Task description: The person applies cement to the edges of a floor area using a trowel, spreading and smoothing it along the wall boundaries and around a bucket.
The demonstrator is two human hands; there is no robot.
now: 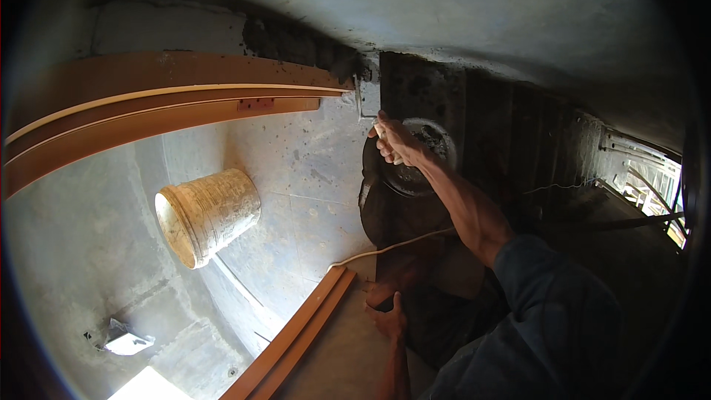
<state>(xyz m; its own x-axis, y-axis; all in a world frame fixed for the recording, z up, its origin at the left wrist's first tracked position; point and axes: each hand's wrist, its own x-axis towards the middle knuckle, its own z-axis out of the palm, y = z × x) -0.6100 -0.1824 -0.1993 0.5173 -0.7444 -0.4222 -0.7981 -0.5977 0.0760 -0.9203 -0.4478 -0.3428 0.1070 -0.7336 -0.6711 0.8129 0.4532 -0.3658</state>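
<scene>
My right hand (396, 142) is closed around the handle of a trowel (369, 98). Its pale flat blade lies against the wall corner just beyond the end of the orange frame (185, 104). Under my right wrist is a round pan (449, 141) with grey, wet-looking material in it. Lower down, my left hand (386, 317) has its thumb and fingers apart. It is beside a second orange frame piece (300, 330), with nothing visible in its grasp; part of it is in shadow.
A stained, pale bucket (211, 215) appears tilted on the left. A thin cord (392, 245) runs from the lower orange frame toward my right forearm. Steps (522, 126) lie in shadow at the right, near a bright opening (655, 185). A smooth grey surface (474, 7) spans the top.
</scene>
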